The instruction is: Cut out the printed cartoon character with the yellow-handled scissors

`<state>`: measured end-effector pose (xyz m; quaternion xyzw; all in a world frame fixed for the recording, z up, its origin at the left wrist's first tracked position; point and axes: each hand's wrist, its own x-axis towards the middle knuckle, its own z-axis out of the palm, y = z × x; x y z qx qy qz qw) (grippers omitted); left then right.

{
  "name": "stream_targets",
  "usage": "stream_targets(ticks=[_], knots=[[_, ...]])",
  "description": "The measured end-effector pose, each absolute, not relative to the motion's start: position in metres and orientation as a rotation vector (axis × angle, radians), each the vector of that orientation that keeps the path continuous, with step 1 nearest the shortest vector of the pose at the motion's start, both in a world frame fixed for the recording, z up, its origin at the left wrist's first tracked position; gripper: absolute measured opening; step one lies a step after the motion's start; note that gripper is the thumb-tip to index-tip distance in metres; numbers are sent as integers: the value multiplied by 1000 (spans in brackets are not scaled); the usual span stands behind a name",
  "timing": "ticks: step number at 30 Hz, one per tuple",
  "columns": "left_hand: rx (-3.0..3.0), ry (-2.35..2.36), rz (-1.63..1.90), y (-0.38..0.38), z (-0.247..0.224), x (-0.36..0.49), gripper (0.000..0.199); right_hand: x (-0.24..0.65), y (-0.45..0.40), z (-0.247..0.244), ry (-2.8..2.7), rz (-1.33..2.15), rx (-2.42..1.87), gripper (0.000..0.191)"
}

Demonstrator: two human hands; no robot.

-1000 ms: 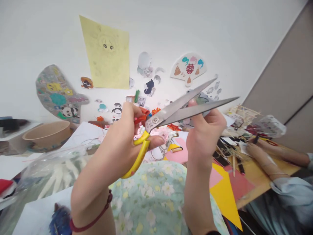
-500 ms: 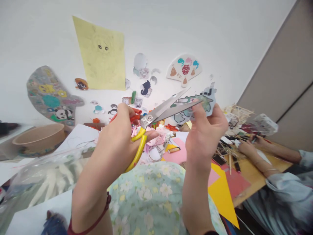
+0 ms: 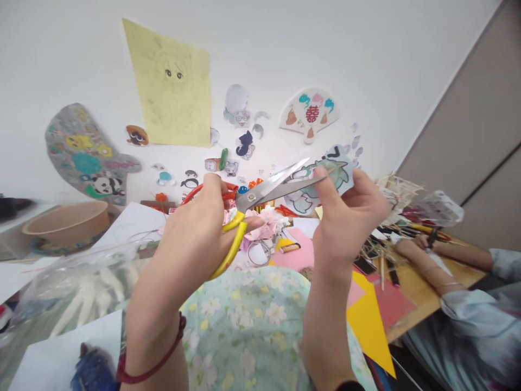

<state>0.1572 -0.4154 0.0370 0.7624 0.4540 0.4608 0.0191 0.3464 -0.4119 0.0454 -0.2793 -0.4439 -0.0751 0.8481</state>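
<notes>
Here, left hand (image 3: pixel 195 231): gripped the scissors (image 3: pixel 252 197) by their handles (image 3: pixel 233 248), blades (image 3: pixel 287 189) parted.
Right hand (image 3: pixel 342 222): pinched the paper cut-out (image 3: pixel 338 169).
Cut-out: stood before the wall (image 3: pixel 260 43), partly behind the blades.

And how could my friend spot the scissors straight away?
Find the big yellow sheet on the white wall, then look below it to the person's left hand. That hand holds the scissors, blades spread and pointing toward the right hand. What sets them apart is two long silvery blades, one red handle and one yellow.
</notes>
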Motion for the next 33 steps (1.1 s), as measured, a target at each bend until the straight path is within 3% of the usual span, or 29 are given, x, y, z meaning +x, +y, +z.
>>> stream_targets(ticks=[11,19,27,33], knots=[[2339,1207,1594,-412,36,165,55,348,-413,43,-1204,2,-483,6],[2238,1296,1324,-421,42,164,55,342,-419,44,-1235,28,-371,4],[2179,1205,1324,-420,40,166,56,339,-415,42,-1259,84,-359,5],[2278,1210,1384,-418,39,165,45,336,-416,42,-1240,157,-337,11]])
